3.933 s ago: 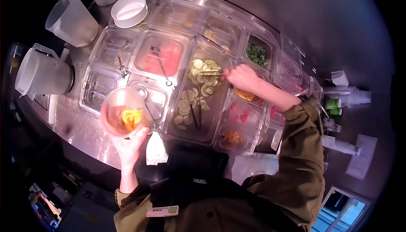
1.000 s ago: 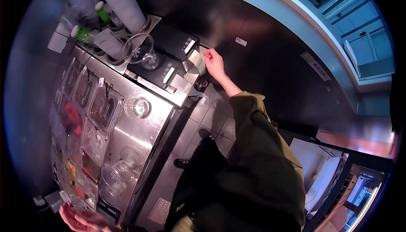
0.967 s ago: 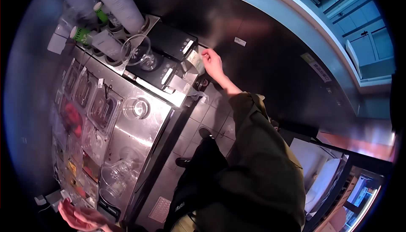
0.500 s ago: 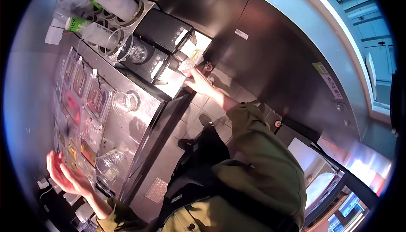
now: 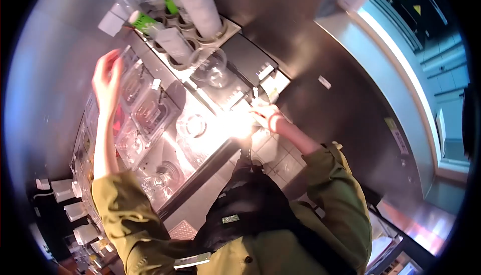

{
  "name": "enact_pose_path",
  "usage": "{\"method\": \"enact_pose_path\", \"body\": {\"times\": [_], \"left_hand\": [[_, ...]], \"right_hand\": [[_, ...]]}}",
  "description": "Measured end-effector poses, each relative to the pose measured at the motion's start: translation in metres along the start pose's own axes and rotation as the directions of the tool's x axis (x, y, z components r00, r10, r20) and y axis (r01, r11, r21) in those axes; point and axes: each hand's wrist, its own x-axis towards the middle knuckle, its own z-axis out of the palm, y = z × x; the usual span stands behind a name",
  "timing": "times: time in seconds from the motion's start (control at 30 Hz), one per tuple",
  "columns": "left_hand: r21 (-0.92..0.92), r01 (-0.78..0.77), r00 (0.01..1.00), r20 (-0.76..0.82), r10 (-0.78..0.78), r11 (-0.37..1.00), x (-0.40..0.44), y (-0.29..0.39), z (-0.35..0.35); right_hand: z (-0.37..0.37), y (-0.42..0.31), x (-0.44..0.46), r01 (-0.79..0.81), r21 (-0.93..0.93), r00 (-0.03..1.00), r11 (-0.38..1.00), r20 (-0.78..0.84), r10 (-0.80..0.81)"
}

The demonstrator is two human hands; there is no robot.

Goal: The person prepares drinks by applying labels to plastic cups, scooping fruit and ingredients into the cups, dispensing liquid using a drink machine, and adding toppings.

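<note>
My left hand (image 5: 106,79) is raised over the back of the counter, fingers loosely curved and apart, with nothing seen in it. Under and beside it sit clear lidded containers (image 5: 150,117). My right hand (image 5: 268,116) is at the front of two dark label-printer-like machines (image 5: 245,59), fingers drawn together. Strong glare hides its fingertips and whatever they hold. White paper with green print (image 5: 273,90) shows at the farther machine's front. A clear cup (image 5: 208,67) lies over the machines. Another clear round container (image 5: 192,124) stands on the steel counter.
Stacked translucent cups (image 5: 198,7) and green-labelled cups (image 5: 145,23) stand in a holder at the back. Clear ware (image 5: 165,177) lies near the counter's front edge. A dark metal panel (image 5: 345,104) rises to the right. White dispensers (image 5: 85,234) are at lower left.
My left hand has moved up and away along the counter, over the containers. The view has turned and shifted. My right hand stays by the machines, now in much stronger glare.
</note>
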Motion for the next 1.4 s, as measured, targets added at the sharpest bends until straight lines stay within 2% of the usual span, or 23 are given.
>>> {"method": "enact_pose_path", "body": {"times": [0.03,0.1,0.17,0.23,0.27,0.37,0.43,0.47,0.53,0.6,0.67,0.73,0.8,0.87,0.9,0.93,1.0,1.07,1.13,1.17,1.27,1.4], "left_hand": [[0.028,-0.029,0.999,0.027,0.028,0.999,0.015,-0.011,0.010],[-0.008,-0.026,0.996,0.081,0.027,1.000,0.053,-0.050,0.037],[-0.065,0.013,0.992,0.122,-0.005,0.998,0.094,-0.082,0.071],[-0.045,-0.031,0.992,0.124,0.036,0.999,0.136,-0.102,0.115],[-0.012,-0.090,0.987,0.133,0.090,0.996,0.156,-0.108,0.138],[0.331,-0.098,0.978,0.209,0.029,0.939,0.197,-0.099,0.193],[0.465,-0.032,0.969,0.232,-0.087,0.885,0.214,-0.098,0.224],[0.460,0.014,0.961,0.240,-0.139,0.888,0.220,-0.106,0.241],[0.421,0.042,0.912,0.355,-0.207,0.906,0.232,-0.117,0.259],[0.380,-0.016,0.913,0.382,-0.141,0.925,0.221,-0.119,0.258],[0.360,-0.061,0.926,0.369,-0.082,0.931,0.213,-0.119,0.243],[0.378,-0.059,0.919,0.381,-0.098,0.924,0.227,-0.125,0.250],[0.358,0.105,0.937,0.278,-0.213,0.928,0.260,-0.131,0.262],[0.369,0.109,0.916,0.323,-0.237,0.923,0.273,-0.120,0.268],[0.377,0.032,0.949,0.280,-0.147,0.926,0.266,-0.128,0.279],[0.356,0.020,0.948,0.290,-0.131,0.934,0.256,-0.123,0.272],[0.329,-0.023,0.951,0.300,-0.082,0.944,0.231,-0.116,0.248],[0.327,-0.024,0.964,0.260,-0.065,0.945,0.251,-0.114,0.235],[0.296,0.062,0.987,0.123,-0.102,0.953,0.301,-0.107,0.223],[0.311,0.092,0.975,0.165,-0.149,0.946,0.316,-0.104,0.212],[0.327,0.089,0.952,0.249,-0.177,0.941,0.337,-0.086,0.160],[0.342,0.024,0.957,0.265,-0.121,0.939,0.301,-0.045,0.041]], "right_hand": [[0.014,0.019,-0.006,0.119,-0.111,0.992,0.987,-0.020,-0.122],[0.016,0.032,-0.016,0.036,0.044,0.999,0.998,0.026,-0.037],[0.005,0.018,-0.016,-0.278,0.228,0.955,0.933,0.173,0.242],[-0.024,-0.010,-0.010,-0.366,0.181,0.914,0.913,0.255,0.316],[-0.039,-0.022,0.002,-0.258,0.102,0.948,0.961,0.220,0.232],[-0.085,-0.066,0.041,0.080,-0.100,0.993,0.992,0.094,-0.071],[-0.125,-0.117,0.074,0.033,0.032,0.999,0.999,0.003,-0.033],[-0.141,-0.133,0.084,0.024,0.113,0.995,0.993,-0.098,-0.013],[-0.171,-0.152,0.096,0.053,0.264,0.949,0.963,-0.314,0.033],[-0.184,-0.151,0.107,-0.099,0.235,0.870,0.967,-0.451,0.199],[-0.187,-0.143,0.107,-0.183,0.306,0.873,0.934,-0.387,0.298],[-0.183,-0.139,0.111,-0.254,0.365,0.871,0.896,-0.317,0.376],[-0.174,-0.132,0.117,-0.324,0.429,0.863,0.843,-0.231,0.449],[-0.172,-0.122,0.118,-0.327,0.382,0.890,0.864,-0.184,0.418],[-0.175,-0.121,0.117,-0.354,0.362,0.893,0.862,-0.142,0.426],[-0.178,-0.122,0.114,-0.349,0.339,0.903,0.874,-0.127,0.410],[-0.181,-0.120,0.104,-0.334,0.434,0.904,0.837,-0.105,0.415],[-0.176,-0.119,0.101,-0.314,0.590,0.886,0.744,-0.098,0.452],[-0.174,-0.122,0.108,-0.369,0.547,0.883,0.751,-0.045,0.467],[-0.174,-0.123,0.110,-0.394,0.552,0.874,0.735,-0.021,0.485],[-0.184,-0.133,0.117,-0.298,0.507,0.933,0.809,-0.024,0.359],[-0.193,-0.136,0.112,-0.192,0.662,0.931,0.725,-0.110,0.347]]}}
